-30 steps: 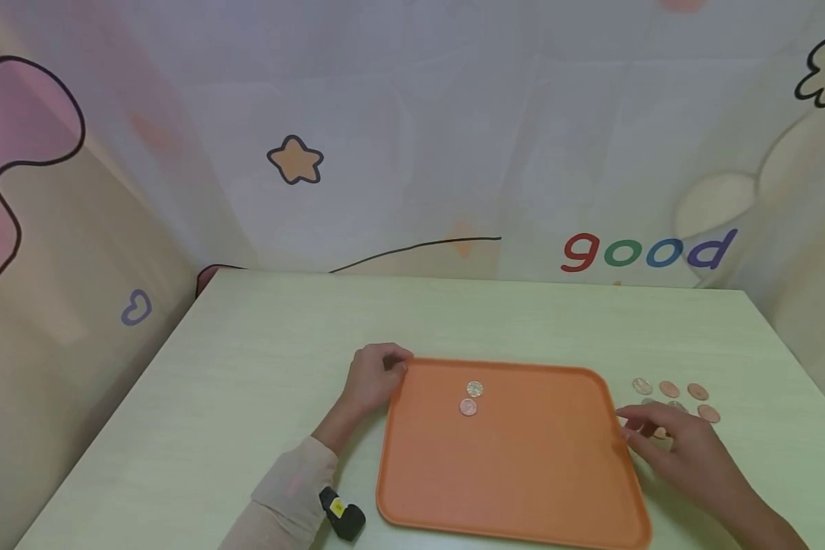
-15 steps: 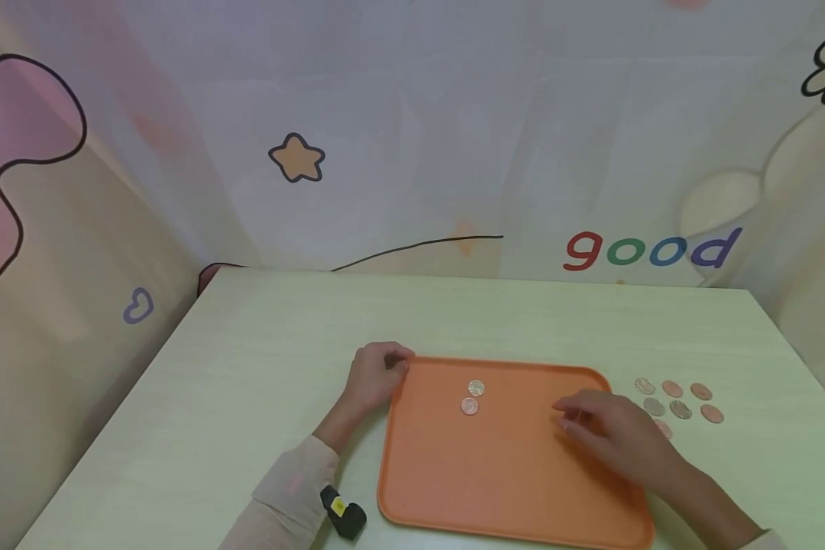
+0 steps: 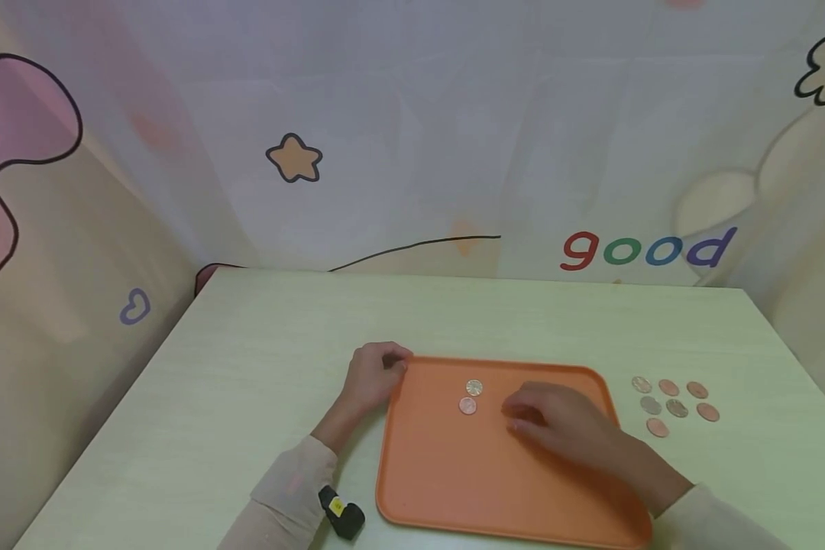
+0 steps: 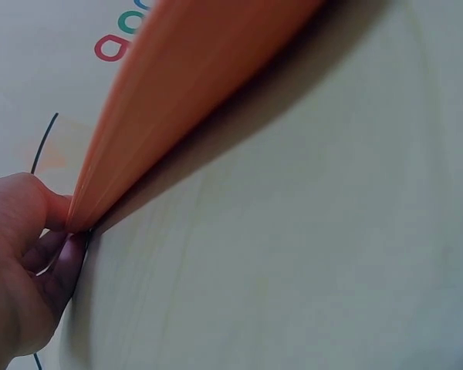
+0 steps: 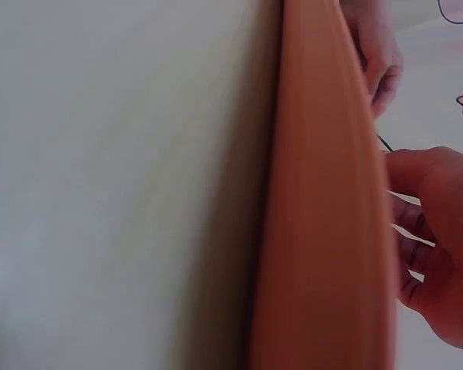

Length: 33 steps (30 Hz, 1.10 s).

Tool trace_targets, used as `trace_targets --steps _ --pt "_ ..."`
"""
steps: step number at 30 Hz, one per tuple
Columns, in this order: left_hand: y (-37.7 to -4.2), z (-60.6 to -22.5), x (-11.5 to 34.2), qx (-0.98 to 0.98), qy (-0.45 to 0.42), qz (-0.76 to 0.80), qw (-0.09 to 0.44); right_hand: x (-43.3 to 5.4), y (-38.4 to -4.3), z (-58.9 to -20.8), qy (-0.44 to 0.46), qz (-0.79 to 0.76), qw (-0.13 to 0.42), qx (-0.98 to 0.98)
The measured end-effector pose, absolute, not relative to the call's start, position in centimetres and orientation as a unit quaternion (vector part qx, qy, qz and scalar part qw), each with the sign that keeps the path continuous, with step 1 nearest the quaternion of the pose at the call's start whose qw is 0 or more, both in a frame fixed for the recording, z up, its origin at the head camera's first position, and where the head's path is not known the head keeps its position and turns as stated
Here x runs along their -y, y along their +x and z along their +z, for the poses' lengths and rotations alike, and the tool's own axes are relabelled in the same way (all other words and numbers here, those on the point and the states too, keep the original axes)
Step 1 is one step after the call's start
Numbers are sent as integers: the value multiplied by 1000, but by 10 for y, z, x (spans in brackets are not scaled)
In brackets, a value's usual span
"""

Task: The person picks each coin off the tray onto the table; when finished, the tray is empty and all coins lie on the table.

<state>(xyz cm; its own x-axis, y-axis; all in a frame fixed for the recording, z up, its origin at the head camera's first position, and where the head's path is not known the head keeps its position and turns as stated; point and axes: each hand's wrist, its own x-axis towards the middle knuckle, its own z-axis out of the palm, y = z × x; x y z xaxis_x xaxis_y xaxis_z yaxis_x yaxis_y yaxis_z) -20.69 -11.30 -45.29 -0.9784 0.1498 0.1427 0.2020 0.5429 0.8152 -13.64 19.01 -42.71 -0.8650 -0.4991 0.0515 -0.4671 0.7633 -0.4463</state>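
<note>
My left hand (image 3: 378,374) pinches the far left corner of an orange tray (image 3: 509,481) between thumb and fingers; the left wrist view shows this hand (image 4: 23,270) at the tray's corner (image 4: 162,85). Inside the tray lie a silvery coin (image 3: 474,388) and, just nearer, a pinkish coin (image 3: 467,406). My right hand (image 3: 571,424) hovers over the tray to the right of these coins, its fingers bent and thumb close to the forefinger. Whether something sits between its fingertips cannot be seen. In the right wrist view the tray's side hides part of this hand (image 5: 440,239).
Right of the tray, several loose coins (image 3: 677,408), copper and silvery, lie on the pale table (image 3: 282,321). A small black device with a yellow label (image 3: 344,513) is by the left sleeve. A printed cloth (image 3: 412,153) stands behind the table's far edge.
My right hand has moved left from the tray's right edge to near the two coins in it, uncovering the loose coins on the table. The left hand and tray have stayed put.
</note>
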Motion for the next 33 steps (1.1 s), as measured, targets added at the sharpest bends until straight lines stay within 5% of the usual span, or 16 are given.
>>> trace_targets --steps 7,33 --pt "-206 -453 112 877 -105 -467 26 -172 -148 -430 -283 -302 72 -908" --pt "-208 -453 114 879 -100 -465 23 -141 -165 -438 -225 -321 50 -919"
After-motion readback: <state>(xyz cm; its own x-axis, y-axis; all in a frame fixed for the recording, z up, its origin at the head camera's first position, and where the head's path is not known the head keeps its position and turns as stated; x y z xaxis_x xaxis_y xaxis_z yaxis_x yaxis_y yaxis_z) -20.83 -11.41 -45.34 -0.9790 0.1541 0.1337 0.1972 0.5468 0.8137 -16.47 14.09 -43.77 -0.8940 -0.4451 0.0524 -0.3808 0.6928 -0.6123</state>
